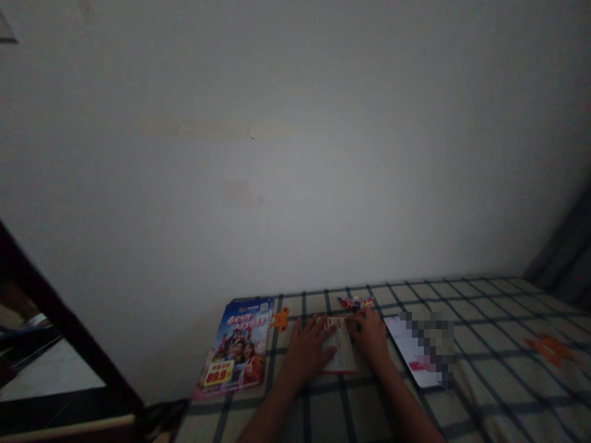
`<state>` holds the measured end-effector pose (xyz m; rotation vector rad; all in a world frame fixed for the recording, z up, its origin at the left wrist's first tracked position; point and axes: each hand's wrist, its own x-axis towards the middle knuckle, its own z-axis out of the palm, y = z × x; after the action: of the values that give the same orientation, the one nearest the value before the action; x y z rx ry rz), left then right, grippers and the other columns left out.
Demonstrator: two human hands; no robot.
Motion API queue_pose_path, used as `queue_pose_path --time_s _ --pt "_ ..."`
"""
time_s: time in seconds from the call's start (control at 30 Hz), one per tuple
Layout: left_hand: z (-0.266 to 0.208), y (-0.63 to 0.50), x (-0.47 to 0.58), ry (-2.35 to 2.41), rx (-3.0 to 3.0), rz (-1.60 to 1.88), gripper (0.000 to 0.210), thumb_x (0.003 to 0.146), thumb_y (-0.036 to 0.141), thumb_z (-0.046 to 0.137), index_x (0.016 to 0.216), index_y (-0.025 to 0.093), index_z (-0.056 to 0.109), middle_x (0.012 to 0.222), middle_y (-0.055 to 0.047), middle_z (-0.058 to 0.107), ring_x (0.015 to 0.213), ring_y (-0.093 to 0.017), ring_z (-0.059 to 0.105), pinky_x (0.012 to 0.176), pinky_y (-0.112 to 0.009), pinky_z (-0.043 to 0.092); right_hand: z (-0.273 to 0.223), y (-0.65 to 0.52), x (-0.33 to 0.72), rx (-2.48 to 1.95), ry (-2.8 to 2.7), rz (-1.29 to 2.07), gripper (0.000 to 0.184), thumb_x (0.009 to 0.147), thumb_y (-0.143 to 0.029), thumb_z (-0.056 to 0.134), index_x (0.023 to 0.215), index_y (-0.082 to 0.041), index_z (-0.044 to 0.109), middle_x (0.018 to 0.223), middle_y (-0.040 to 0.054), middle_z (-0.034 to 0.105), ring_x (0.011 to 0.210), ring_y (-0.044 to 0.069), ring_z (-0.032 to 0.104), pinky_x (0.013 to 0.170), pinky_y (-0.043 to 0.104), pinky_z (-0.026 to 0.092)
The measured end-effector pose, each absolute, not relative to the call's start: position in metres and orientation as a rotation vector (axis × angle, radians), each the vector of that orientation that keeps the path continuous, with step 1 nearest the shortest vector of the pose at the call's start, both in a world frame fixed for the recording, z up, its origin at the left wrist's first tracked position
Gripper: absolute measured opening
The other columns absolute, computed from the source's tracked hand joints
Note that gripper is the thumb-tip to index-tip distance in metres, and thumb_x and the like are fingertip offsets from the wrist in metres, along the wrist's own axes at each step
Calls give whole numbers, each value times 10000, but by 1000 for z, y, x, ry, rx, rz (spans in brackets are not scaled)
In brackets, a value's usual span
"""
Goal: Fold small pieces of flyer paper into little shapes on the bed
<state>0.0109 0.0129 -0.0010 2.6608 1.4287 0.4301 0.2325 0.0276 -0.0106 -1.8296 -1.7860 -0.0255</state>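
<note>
A pale printed leaflet (340,351) with red lettering at its top lies on the checked bedding between my hands. My left hand (310,347) rests flat across its left side, fingers spread. At the upper right edge of the leaflet, my right hand (369,335) has its fingers bent and closed on the paper; the fingertips are partly hidden. Just beyond that hand is a small, colourful folded paper piece (355,302). To the left lies a stack of glossy flyers (237,347) with a blue top and a yellow price box.
A lit phone (415,354), partly pixelated, lies right of my right arm. The bedding (489,381) has dark checks and orange bear-like figures. A white wall (295,154) rises behind it. A dark slanted frame (69,320) stands at left, a dark curtain (563,246) at right.
</note>
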Motion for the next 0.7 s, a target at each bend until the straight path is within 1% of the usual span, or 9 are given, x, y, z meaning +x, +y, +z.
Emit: queue_pose_path --time_s 0.17,0.3,0.47,0.57,0.7 --pt "-4 14 11 1425 2667 466 546 978 653 359 1493 471 380 1609 9 375 1492 -291 305 1190 -674 188 -16 20 238 -1717 -1817 -40 221 842 -287 662 1024 -346 772 1113 72 639 1086 271 557 928 421 452" --pt "-5 14 10 1429 2673 469 551 976 660 355 1495 476 370 1608 14 378 1491 -290 307 1184 -677 197 -18 13 241 -1681 -1833 -56 232 823 -291 682 1026 -351 776 1117 75 646 1091 282 572 956 435 458" --pt "-3 14 10 1437 2667 461 548 975 657 364 1489 469 386 1605 15 384 1494 -289 298 1191 -672 182 -22 1 242 -1634 -1845 -47 243 822 -292 680 1036 -358 775 1105 83 654 1069 289 595 950 443 476" --pt "-3 14 10 1428 2664 462 553 972 660 365 1486 460 396 1602 3 391 1490 -292 306 1189 -672 179 -24 -5 244 -1610 -1857 -36 253 809 -278 679 1030 -352 778 1113 87 653 1079 292 599 951 441 484" --pt "-2 14 10 1423 2666 458 550 977 654 357 1493 463 381 1607 6 382 1496 -289 295 1187 -674 182 -23 -12 247 -1621 -1878 32 296 797 -279 671 1067 -353 767 1150 84 644 1119 295 593 966 446 483"
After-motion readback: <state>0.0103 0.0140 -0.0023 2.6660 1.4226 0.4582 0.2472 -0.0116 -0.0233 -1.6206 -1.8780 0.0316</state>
